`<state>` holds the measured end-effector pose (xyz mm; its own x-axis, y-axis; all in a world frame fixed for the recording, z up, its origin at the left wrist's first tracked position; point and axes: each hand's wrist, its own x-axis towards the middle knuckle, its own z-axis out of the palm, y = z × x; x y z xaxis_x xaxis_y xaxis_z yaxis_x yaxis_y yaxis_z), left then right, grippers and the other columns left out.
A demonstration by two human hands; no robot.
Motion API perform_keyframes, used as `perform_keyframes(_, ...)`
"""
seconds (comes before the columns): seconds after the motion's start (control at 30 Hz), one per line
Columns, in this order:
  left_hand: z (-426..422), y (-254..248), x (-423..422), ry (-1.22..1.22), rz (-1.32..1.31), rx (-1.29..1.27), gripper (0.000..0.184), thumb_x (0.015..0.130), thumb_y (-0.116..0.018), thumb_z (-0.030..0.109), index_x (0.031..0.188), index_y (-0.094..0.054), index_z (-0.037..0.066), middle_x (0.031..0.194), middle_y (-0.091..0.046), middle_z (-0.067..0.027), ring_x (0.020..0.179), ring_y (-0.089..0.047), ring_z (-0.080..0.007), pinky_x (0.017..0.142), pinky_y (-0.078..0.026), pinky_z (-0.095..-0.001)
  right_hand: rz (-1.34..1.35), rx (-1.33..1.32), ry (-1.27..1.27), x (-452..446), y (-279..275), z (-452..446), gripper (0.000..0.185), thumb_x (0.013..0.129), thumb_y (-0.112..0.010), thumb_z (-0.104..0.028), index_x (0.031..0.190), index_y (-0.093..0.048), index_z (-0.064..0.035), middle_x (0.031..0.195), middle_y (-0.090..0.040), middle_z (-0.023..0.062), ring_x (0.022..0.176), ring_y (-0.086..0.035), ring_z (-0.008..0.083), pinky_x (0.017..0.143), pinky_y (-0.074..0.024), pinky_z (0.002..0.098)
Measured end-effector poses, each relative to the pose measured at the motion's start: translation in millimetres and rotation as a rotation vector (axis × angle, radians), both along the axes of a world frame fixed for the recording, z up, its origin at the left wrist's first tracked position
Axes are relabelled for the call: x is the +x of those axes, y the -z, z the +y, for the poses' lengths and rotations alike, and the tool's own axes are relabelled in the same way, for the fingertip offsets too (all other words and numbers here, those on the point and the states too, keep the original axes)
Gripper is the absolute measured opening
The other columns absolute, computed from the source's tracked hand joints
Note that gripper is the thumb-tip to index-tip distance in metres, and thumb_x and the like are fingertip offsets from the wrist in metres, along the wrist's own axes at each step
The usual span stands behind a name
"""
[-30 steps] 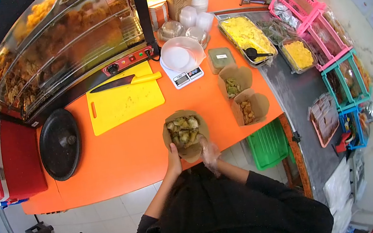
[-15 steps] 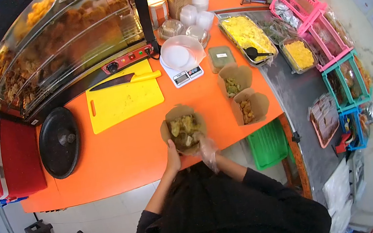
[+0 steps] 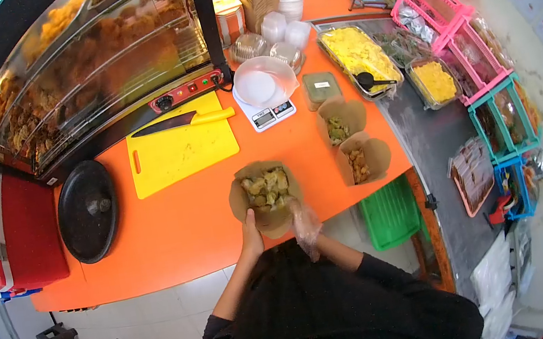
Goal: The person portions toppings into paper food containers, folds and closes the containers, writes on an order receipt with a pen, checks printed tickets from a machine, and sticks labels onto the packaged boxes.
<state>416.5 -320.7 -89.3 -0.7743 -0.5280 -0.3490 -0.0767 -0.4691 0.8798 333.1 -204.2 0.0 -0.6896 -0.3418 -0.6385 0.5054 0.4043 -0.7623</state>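
A brown paper food box (image 3: 271, 225) with its flaps spread stands near the front edge of the orange table. Inside lie several greenish-yellow coated food pieces (image 3: 266, 188), which look like chicken. Bare, my left hand (image 3: 251, 238) grips the box's near left side, thumb up along the wall. My right hand (image 3: 307, 226) wears a clear plastic glove and is closed at the near right side of the box; its fingertips are slightly blurred. Two smaller paper boxes, one with green-coated pieces (image 3: 338, 130) and one with orange-brown pieces (image 3: 358, 165), stand to the right.
Beyond are a yellow cutting board (image 3: 192, 157) with a knife (image 3: 181, 120), a kitchen scale (image 3: 267, 117) bearing a clear bowl, and a glass food warmer (image 3: 96, 76). A black stone mortar (image 3: 81, 233) is left; a tray of yellow food (image 3: 352, 49) is right.
The box's flaps look spread wider, and its food pieces sit more openly in view. Both hands stay at its sides, with the right hand shifted slightly.
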Motion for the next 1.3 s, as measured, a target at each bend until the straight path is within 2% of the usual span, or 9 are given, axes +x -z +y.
perform_keyframes(0.2, -19, 17, 4, 0.149, -0.119, -0.020, 0.046, 0.087, -0.036, 0.026, 0.122, -0.038, -0.003, 0.116, -0.047, -0.0137, 0.109, -0.048, -0.0244, 0.095, -0.039, -0.0398, 0.029, -0.308, 0.218, 8, 64, -5, 0.044, 0.090, -0.048, -0.041, 0.099, -0.059, 0.0005, 0.082, -0.059, 0.0089, 0.069, -0.058, 0.0200, 0.060, -0.0522, 0.0315)
perform_keyframes(0.3, -18, 28, 2, 0.160, -0.083, -0.148, 0.022, 0.085, -0.034, 0.017, 0.088, -0.044, -0.003, 0.083, -0.046, -0.0087, 0.078, -0.043, -0.0181, 0.070, -0.038, -0.0333, -0.130, -0.452, 0.290, 7, 102, 0, 0.047, 0.091, -0.043, -0.036, 0.113, -0.050, 0.0046, 0.093, -0.058, 0.0111, 0.079, -0.058, 0.0182, 0.072, -0.0481, 0.0295)
perform_keyframes(0.4, -11, 7, -1, 0.098, -0.122, 0.061, 0.049, 0.087, -0.034, 0.028, 0.123, -0.035, -0.005, 0.119, -0.046, -0.0135, 0.109, -0.048, -0.0249, 0.094, -0.039, -0.0386, -0.139, -0.239, 0.266, -2, 19, -12, 0.045, 0.090, -0.045, -0.037, 0.111, -0.052, 0.0027, 0.092, -0.060, 0.0083, 0.074, -0.059, 0.0195, 0.060, -0.0534, 0.0329)
perform_keyframes(0.53, -17, 50, 4, 0.168, -0.121, -0.136, 0.048, 0.087, -0.034, 0.027, 0.124, -0.035, -0.004, 0.120, -0.046, -0.0122, 0.108, -0.048, -0.0246, 0.095, -0.038, -0.0362, -0.077, -0.158, 0.140, -2, 65, 1, 0.045, 0.090, -0.045, -0.037, 0.115, -0.050, -0.0003, 0.089, -0.057, 0.0087, 0.072, -0.058, 0.0191, 0.059, -0.0517, 0.0328)
perform_keyframes(0.63, -2, -13, 11, 0.124, -0.139, -0.198, 0.045, 0.087, -0.034, 0.026, 0.121, -0.037, -0.004, 0.116, -0.046, -0.0112, 0.106, -0.047, -0.0241, 0.094, -0.037, -0.0356, 0.041, -0.210, 0.224, 16, 30, 2, 0.046, 0.087, -0.048, -0.041, 0.103, -0.057, 0.0008, 0.073, -0.056, 0.0096, 0.064, -0.057, 0.0216, 0.058, -0.0478, 0.0321)
perform_keyframes(0.83, -6, 17, 15, -0.021, -0.119, -0.145, 0.029, 0.088, -0.033, 0.022, 0.087, -0.043, -0.005, 0.089, -0.046, -0.0137, 0.084, -0.042, -0.0216, 0.082, -0.037, -0.0332, -0.156, -0.317, 0.252, 8, 71, -4, 0.051, 0.089, -0.046, -0.041, 0.123, -0.047, -0.0040, 0.093, -0.056, 0.0101, 0.081, -0.055, 0.0215, 0.068, -0.0444, 0.0367)
perform_keyframes(1.03, -2, -6, 19, 0.075, -0.100, -0.309, 0.040, 0.088, -0.036, 0.022, 0.120, -0.038, -0.002, 0.113, -0.045, -0.0089, 0.104, -0.045, -0.0205, 0.094, -0.034, -0.0333, -0.188, -0.464, 0.236, 9, 121, 10, 0.052, 0.090, -0.044, -0.041, 0.129, -0.042, -0.0065, 0.115, -0.052, 0.0128, 0.105, -0.050, 0.0251, 0.096, -0.0402, 0.0361)
perform_keyframes(1.13, -6, 14, 20, 0.198, -0.263, -0.257, 0.039, 0.088, -0.033, 0.020, 0.119, -0.038, -0.004, 0.121, -0.042, -0.0117, 0.108, -0.043, -0.0212, 0.096, -0.034, -0.0337, -0.044, 0.166, 0.181, 2, 35, -2, 0.053, 0.082, -0.051, -0.048, 0.099, -0.060, 0.0011, 0.087, -0.059, 0.0143, 0.079, -0.054, 0.0229, 0.070, -0.0413, 0.0346)
perform_keyframes(1.3, 6, -13, 21, 0.173, -0.169, -0.310, 0.041, 0.087, -0.034, 0.019, 0.119, -0.039, -0.007, 0.119, -0.045, -0.0145, 0.108, -0.045, -0.0231, 0.096, -0.034, -0.0357, -0.135, 0.129, -0.044, -3, 63, 12, 0.062, 0.090, -0.040, -0.048, 0.125, -0.041, 0.0036, 0.110, -0.053, 0.0157, 0.098, -0.053, 0.0259, 0.078, -0.0475, 0.0388)
